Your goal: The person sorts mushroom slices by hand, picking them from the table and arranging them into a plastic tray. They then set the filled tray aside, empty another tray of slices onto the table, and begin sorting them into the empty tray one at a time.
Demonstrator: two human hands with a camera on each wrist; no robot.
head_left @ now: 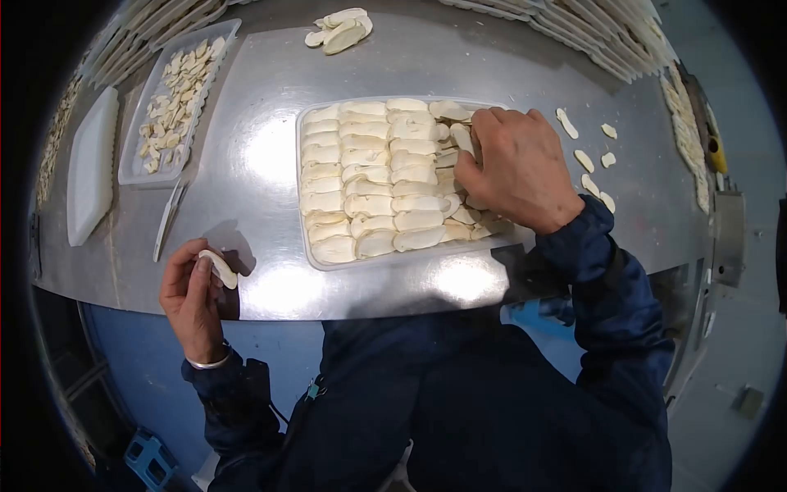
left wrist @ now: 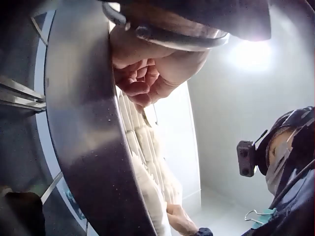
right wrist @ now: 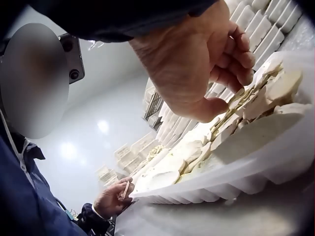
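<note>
My left hand (head_left: 194, 295) pinches a curved, pale mushroom slice (head_left: 220, 269) between thumb and fingers, at the table's front edge. The long white tray (head_left: 305, 246) lies in front of me, with overlapping mushroom slices (head_left: 367, 182) laid in neat columns. Over the tray's right column, where slices lie looser, is my right hand (head_left: 516, 164). In the right wrist view its fingers (right wrist: 236, 69) are loosely bent, and the thumb stands apart from them with nothing seen between. One slice (head_left: 461, 138) shows beside the right fingertips in the head view.
Several loose slices (head_left: 583, 161) lie right of the tray, and a small pile (head_left: 340, 31) sits behind it. To the left are a knife (head_left: 169, 217), a tray of small pieces (head_left: 131, 168) and a white tray (head_left: 92, 168). Stacked trays (head_left: 590, 33) line the back.
</note>
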